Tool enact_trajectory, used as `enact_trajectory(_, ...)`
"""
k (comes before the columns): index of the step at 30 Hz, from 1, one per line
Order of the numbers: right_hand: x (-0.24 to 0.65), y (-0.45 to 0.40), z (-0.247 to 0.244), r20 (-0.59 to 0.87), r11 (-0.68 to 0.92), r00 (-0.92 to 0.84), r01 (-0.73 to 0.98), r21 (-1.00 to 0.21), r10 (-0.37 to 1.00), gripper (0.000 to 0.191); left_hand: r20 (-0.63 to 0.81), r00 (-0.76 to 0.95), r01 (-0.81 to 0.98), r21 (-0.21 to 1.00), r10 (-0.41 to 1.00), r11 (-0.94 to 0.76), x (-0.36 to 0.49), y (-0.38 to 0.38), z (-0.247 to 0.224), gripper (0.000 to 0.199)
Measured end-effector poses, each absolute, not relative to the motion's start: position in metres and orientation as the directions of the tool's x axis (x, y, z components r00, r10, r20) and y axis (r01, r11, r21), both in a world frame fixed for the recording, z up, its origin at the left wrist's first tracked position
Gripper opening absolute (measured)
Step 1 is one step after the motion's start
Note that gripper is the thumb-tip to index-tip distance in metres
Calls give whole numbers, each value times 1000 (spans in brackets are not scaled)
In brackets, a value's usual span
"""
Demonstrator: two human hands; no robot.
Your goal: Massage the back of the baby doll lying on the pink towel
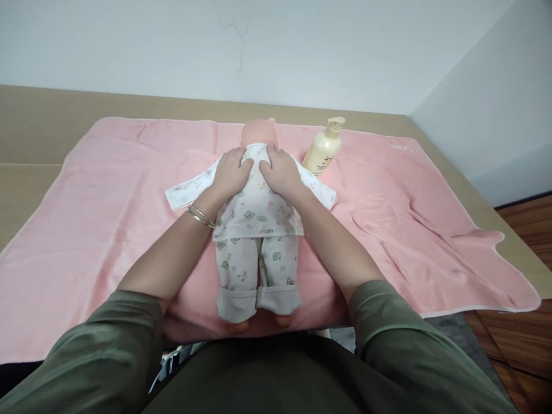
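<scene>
A baby doll (259,215) lies face down in the middle, its head pointing away from me. It wears a white patterned top and matching trousers (239,267) with turned-up cuffs. The sleeves spread out to both sides, and the feet poke out near the table's front edge. On the left of its upper back rests my left hand (233,171), flat, with bangles at the wrist. My right hand (282,172) lies flat on the right side of the upper back. Both thumbs point inward with a gap between them. Neither hand grips anything.
A pink blanket (388,201) with pale edging covers much of the wooden table (43,126) and is wrinkled on the right. A cream pump bottle (321,150) stands beyond the doll's right sleeve. Behind the table rises a white wall (172,52).
</scene>
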State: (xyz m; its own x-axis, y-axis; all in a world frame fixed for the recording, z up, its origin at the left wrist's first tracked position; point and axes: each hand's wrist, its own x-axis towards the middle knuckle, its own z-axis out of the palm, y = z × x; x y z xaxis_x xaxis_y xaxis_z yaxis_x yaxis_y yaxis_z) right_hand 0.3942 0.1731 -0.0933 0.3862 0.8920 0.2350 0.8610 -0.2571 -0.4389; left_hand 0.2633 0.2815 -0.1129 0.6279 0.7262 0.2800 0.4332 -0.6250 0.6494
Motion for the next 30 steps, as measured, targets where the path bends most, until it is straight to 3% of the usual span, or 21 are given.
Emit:
enact_trajectory(7,406,167,-79,100,-344,439,809,-476,893,61,294,656,496,526,695,-691,263,257,-103,45)
enact_trajectory(12,398,167,-76,90,-396,460,835,-383,883,63,264,649,570,453,714,-686,261,242,-90,44)
enact_trajectory(17,359,154,-64,62,-498,528,829,-256,847,66,157,695,539,532,702,-653,254,265,-84,50)
enact_trajectory(21,326,145,-59,67,-468,487,863,-190,871,67,135,699,490,625,703,-607,249,281,-87,57)
enact_trajectory(25,336,152,-60,35,-432,458,859,-275,888,68,64,607,667,500,792,-551,252,265,-80,59)
enact_trajectory(30,394,168,-70,14,-398,449,806,-439,893,70,134,606,735,282,784,-617,253,222,-77,58)
